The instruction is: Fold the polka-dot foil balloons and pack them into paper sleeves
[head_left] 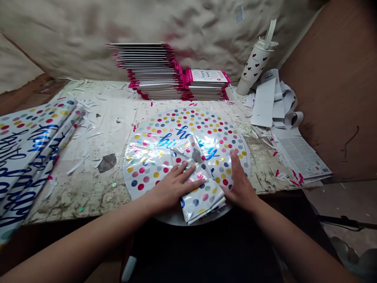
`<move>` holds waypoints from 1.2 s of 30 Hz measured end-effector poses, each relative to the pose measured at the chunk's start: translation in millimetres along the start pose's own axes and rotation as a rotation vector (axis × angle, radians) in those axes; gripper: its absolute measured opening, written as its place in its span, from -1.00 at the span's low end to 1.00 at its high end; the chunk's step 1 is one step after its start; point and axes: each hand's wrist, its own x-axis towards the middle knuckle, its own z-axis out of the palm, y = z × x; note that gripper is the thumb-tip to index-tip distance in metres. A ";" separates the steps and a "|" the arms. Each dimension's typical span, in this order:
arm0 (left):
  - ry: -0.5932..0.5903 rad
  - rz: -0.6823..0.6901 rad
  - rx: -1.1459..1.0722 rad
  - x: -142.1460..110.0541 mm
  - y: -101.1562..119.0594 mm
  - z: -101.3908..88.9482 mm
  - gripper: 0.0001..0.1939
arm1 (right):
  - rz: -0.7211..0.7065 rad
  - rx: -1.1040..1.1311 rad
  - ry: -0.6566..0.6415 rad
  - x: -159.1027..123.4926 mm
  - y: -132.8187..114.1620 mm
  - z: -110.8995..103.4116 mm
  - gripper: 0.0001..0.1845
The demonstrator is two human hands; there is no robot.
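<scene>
A round flat foil balloon (206, 125) with coloured dots and blue "happy birthday" writing lies on the worktable in front of me. On top of it rests a second balloon folded into a narrow strip (198, 184). My left hand (173, 184) lies flat on the folded strip, fingers stretched out. My right hand (240, 182) rests flat on the round balloon just right of the strip, fingers straight and together.
Several flat dotted balloons (29, 149) are piled at the left edge. Stacks of pink-edged packaging cards (153, 70) (206, 84) stand at the back. A white heart-print tumbler (256, 61) and loose paper sheets (282, 118) sit at the right. The worn table (97, 129) is littered with paper scraps.
</scene>
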 end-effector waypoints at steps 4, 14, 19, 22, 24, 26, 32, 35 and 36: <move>-0.042 0.079 -0.009 1.6 0.7 1.4 -0.36 | -0.499 -0.105 -0.121 17.7 1.1 -3.0 -0.23; -0.010 0.083 -0.350 -3.4 -9.6 -14.0 -0.39 | -0.355 0.251 -0.382 37.6 1.9 0.3 -0.20; -0.059 0.129 -0.276 -3.9 -7.9 -14.9 -0.44 | -0.454 0.058 -0.222 42.4 -7.2 1.3 -0.40; -0.073 0.146 -0.200 -3.6 -7.1 -10.6 -0.39 | -0.579 0.071 -0.310 40.5 -7.0 0.3 -0.39; -0.058 0.170 -0.169 -4.9 -7.0 -6.8 -0.39 | -0.565 0.115 -0.360 36.7 -2.8 1.5 -0.44; 0.013 0.174 -0.153 -8.5 -6.1 -2.7 -0.43 | -0.508 0.149 -0.366 33.4 1.6 2.6 -0.54; 0.253 -0.211 -0.437 -14.0 -2.0 -8.0 -0.72 | -0.009 0.335 -0.463 47.3 -4.1 -2.6 -0.77; 0.121 -0.682 -0.766 3.0 -9.1 -24.3 -0.69 | 0.444 0.372 -0.545 68.7 -5.5 -0.7 -0.76; 0.069 -0.813 -0.869 10.8 -12.9 -29.5 -0.68 | 0.545 0.361 -0.562 76.4 -4.1 0.9 -0.69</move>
